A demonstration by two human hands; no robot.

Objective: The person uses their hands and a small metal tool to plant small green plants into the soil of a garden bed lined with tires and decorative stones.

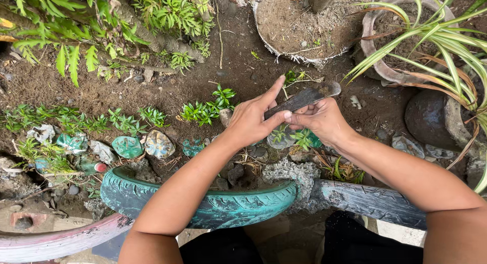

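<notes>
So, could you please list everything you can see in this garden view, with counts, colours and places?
flat tool: one, dark grey, held above the soil at centre
painted tyres: three, teal, grey and pink, half-buried along the bottom
bottle bottoms: several, green and clear, set in the soil at left
small plants: a row, green, across the bed
striped-leaf plant: one, green and cream, right
pots: two, grey, top
left hand: one, touching the tool
right hand: one, gripping the tool

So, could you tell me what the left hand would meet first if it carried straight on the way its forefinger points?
The left hand points up and to the right. Past the dark blade it touches, the line crosses bare soil toward the soil-filled planter; depth is unclear.
</notes>
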